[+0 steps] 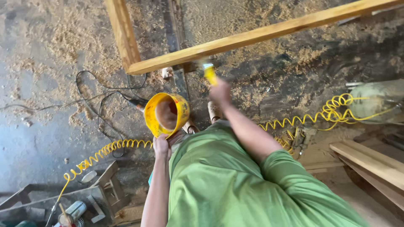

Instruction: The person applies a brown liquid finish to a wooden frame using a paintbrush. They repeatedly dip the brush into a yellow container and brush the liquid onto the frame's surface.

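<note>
My left hand (161, 146) grips the lower rim of a yellow plastic tub (166, 114), held tilted so its brownish inside faces me. My right hand (220, 91) is closed on a yellow-handled brush (209, 73), blurred, its tip touching the underside of a long wooden beam (261, 35). That beam joins a second wooden piece (123, 31) at a corner just left of the brush. A green shirt covers my body at the bottom of the view.
Sawdust covers the concrete floor. A coiled yellow air hose (105, 150) runs left and right (332, 110) past my feet. Black cables (101, 101) lie at left, a metal tool tray (50, 204) at bottom left, stacked planks (370, 162) at right.
</note>
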